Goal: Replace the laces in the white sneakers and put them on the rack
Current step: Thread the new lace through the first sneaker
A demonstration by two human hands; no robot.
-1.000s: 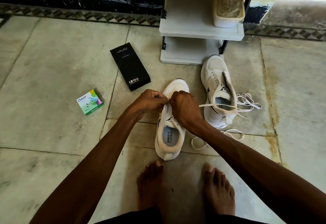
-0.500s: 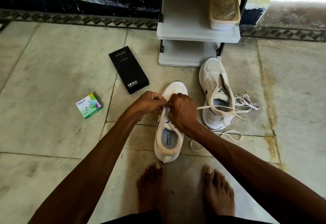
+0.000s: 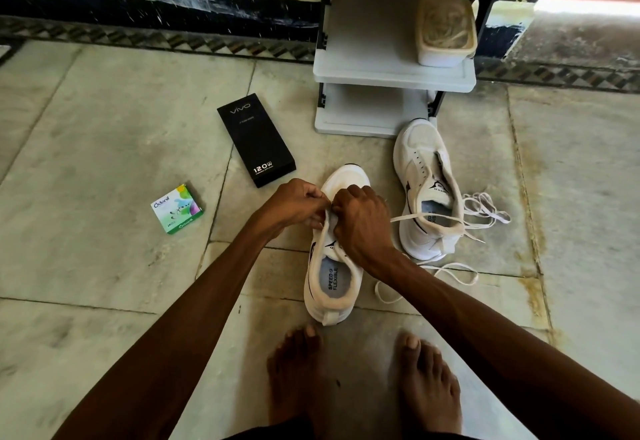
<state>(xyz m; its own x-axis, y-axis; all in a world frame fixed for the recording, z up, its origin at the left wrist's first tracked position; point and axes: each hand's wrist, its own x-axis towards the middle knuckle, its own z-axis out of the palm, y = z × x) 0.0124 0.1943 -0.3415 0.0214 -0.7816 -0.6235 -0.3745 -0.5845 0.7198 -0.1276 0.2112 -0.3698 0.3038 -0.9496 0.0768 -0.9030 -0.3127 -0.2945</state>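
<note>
Two white sneakers lie on the stone floor. Over the lace area of the near sneaker [image 3: 332,280] my left hand [image 3: 298,202] and my right hand [image 3: 362,217] meet, both with curled fingers pinching the white lace [image 3: 426,216]. The pinch point itself is hidden by my knuckles. That lace runs right from my right hand across the second sneaker [image 3: 427,190], which has no lace in its eyelets. A loose lace [image 3: 485,209] is heaped to its right, and another loop [image 3: 446,273] trails on the floor under my right forearm. The white shoe rack [image 3: 374,72] stands just behind the second sneaker.
A black phone box [image 3: 256,139] and a small green-and-white box [image 3: 177,209] lie on the floor to the left. A lidded plastic container [image 3: 445,29] sits on the rack's middle shelf. My bare feet [image 3: 363,380] stand just behind the near sneaker.
Both hands have stayed on the near sneaker's lace area with only slight finger movement. The view has shifted a little; the shoes and boxes have not moved.
</note>
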